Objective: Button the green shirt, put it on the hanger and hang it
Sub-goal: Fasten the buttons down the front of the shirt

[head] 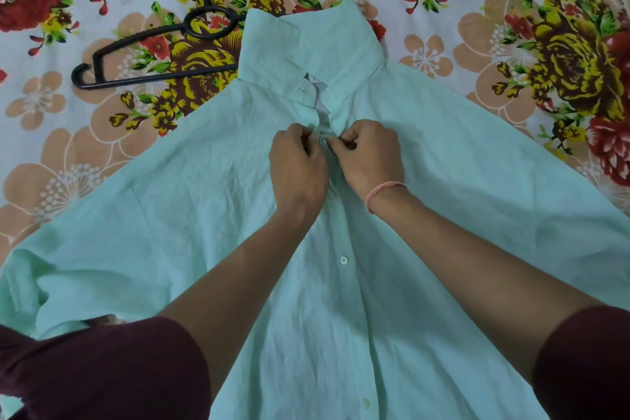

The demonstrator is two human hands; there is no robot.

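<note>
Two hands are at work on one button just below the collar (313, 44): the left hand (296, 164) is curled and pinches one edge of the placket (354, 300), and the right hand (371, 155) is curled and pinches the other edge, the fingertips almost touching. The button itself is hidden between them, so whether it is through its hole cannot be told. The shirt (443, 215) is spread flat, front up, on the flowered sheet (477, 10), collar away from the person. For this step to be done well, the hole edge should be held taut with one hand while the button is tipped on edge and fed through with the other; the two edges should be kept level so that no hole is skipped, and the cloth should be smoothed flat before the collar opening, which gapes above the hands, is dealt with. One shirt is counted, and one black hanger (150, 54), lying on the sheet beside the collar with one end hidden under the shirt. Two buttons are plainly seen below the hands, a nearer-to-hands one (343, 260) and a lower one (365, 403); both seem fastened. One pink bracelet (383, 191) is worn on the right wrist.
</note>
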